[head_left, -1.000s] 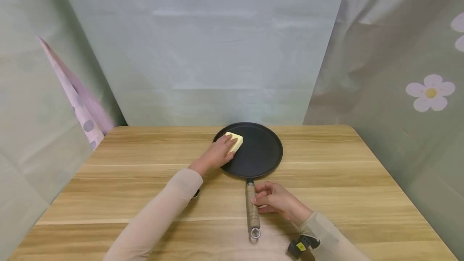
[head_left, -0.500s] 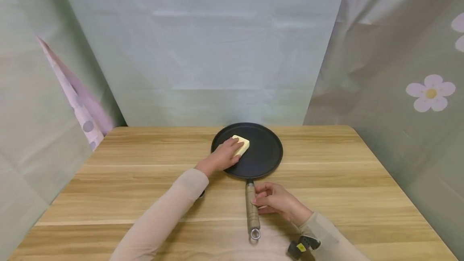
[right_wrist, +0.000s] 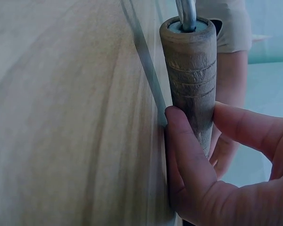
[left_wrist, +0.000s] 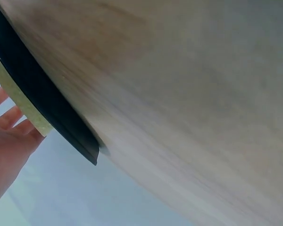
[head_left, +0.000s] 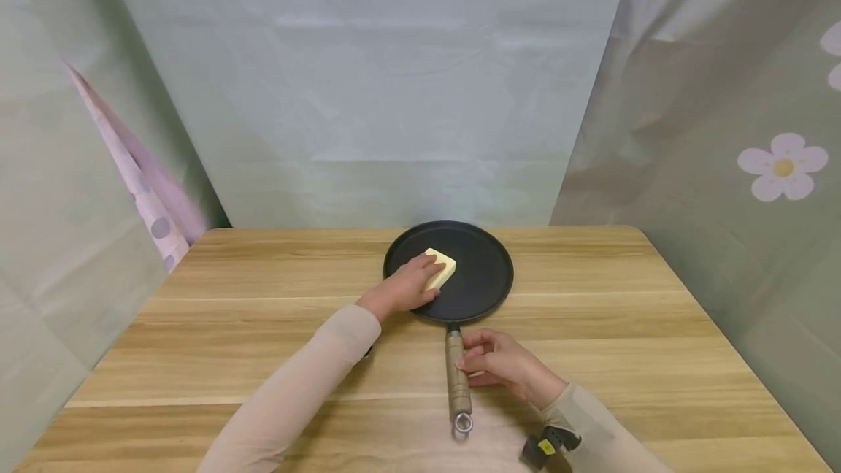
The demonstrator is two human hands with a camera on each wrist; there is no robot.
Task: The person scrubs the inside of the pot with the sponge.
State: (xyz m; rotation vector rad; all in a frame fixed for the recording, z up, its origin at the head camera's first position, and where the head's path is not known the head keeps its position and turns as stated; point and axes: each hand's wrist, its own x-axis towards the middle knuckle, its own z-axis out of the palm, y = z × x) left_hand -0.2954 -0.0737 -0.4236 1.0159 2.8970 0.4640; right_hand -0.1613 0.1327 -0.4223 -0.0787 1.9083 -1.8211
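Observation:
A round, flat black frying pan [head_left: 478, 274] lies on the wooden table, its wooden handle [head_left: 458, 382] pointing toward me. My left hand [head_left: 404, 287] grips a pale yellow sponge [head_left: 447, 267] against the pan's surface, left of its middle. In the left wrist view the sponge [left_wrist: 20, 100] sits between the fingers and the dark pan [left_wrist: 47, 96]. Beside the handle, my right hand [head_left: 502, 363] pinches it from the right. The right wrist view has the thumb and fingers on opposite sides of the ringed, wood-grained handle [right_wrist: 191, 70].
The wooden table [head_left: 230, 356] reaches back to a pale hanging cloth [head_left: 394, 108]. Flower-printed cloth [head_left: 782, 166] hangs at the right, and more drapes at the left. A metal hanging ring [head_left: 463, 422] ends the handle.
My left hand has slid the sponge rightward and slightly nearer to me across the pan. The right hand and the pan stay almost exactly where they were.

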